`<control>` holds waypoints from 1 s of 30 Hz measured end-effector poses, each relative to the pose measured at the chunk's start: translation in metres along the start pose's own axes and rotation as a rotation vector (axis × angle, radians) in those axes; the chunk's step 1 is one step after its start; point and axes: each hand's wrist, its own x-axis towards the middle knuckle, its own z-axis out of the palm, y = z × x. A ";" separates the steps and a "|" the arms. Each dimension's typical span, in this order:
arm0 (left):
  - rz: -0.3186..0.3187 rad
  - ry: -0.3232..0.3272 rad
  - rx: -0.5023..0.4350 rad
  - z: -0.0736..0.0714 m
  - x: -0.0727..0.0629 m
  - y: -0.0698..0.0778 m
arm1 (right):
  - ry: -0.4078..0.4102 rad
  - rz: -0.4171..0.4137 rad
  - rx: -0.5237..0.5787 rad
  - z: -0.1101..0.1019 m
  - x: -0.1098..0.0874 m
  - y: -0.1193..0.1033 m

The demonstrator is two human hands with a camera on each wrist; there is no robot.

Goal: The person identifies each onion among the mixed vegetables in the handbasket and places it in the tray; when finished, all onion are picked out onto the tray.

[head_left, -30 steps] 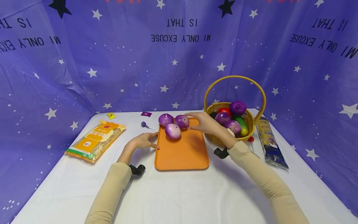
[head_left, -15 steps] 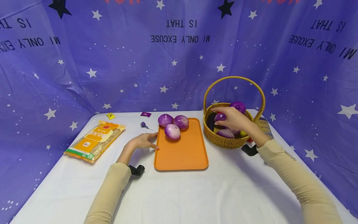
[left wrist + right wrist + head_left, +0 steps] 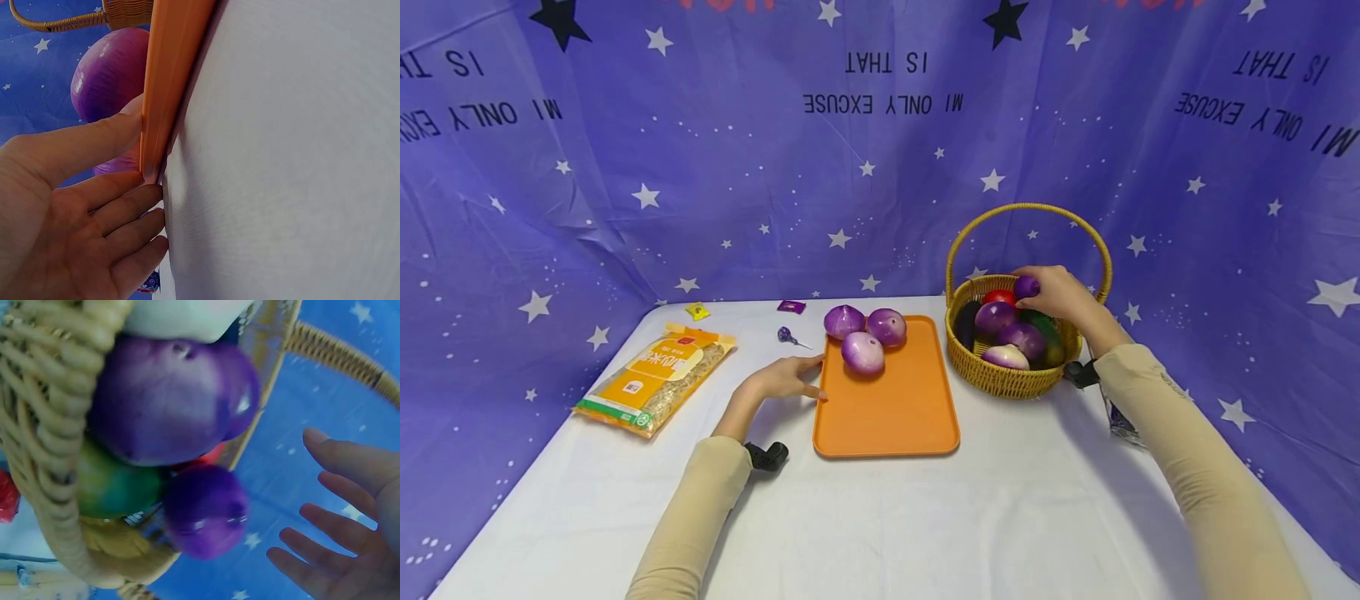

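Purple, just beside my right hand (image 3: 1060, 296)

My right fingers stand wide beside a glossy round dark-purple vegetable (image 3: 1027, 287) at the back of the tan wicker basket (image 3: 1011, 385); the right-wrist view shows a gap between us. A shiny red vegetable (image 3: 1000, 297) lies near it. My left hand (image 3: 778, 377), fingers nearly straight, touches the flat orange rectangular tray (image 3: 895, 408) on the white-clothed counter (image 3: 850, 533). Three glossy purple-white onions (image 3: 863, 352) cluster at its far-left corner.

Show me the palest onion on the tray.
The front onion: it shows a broad whitish patch, while the back-left onion and back-right onion look mostly purple.
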 end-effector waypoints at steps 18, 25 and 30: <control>0.007 -0.007 -0.008 0.000 0.003 -0.002 | -0.040 0.207 0.075 0.008 0.020 0.046; 0.008 -0.007 -0.012 0.000 0.003 -0.003 | -0.050 0.229 0.056 0.007 0.026 0.053; 0.012 -0.005 -0.022 0.000 0.002 -0.003 | -0.045 0.239 0.046 0.008 0.027 0.054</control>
